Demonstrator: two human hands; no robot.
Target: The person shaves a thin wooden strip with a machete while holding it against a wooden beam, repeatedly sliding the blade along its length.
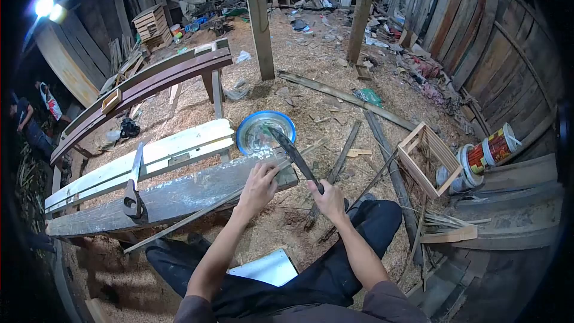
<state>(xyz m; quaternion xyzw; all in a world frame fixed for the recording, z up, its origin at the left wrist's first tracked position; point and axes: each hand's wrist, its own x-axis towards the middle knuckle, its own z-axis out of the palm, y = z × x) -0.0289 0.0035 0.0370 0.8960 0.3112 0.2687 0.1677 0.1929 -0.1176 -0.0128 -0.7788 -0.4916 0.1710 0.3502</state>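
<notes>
Long thin pale wooden strip (179,222): slants through left hand (260,185), one end off to its left, the other ahead-right. Left arm extended, fingers curled over strip, gripping. Right hand (329,197), elbow bent, clenched round handle of dark curved machete (292,152); blade angles forward-left, crossing strip beyond left fingers; contact unclear. Weathered grey plank (179,194) beneath left hand.

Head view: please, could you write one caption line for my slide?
The right hand grips a large knife while the left hand holds a thin strip at a weathered bench.
</notes>
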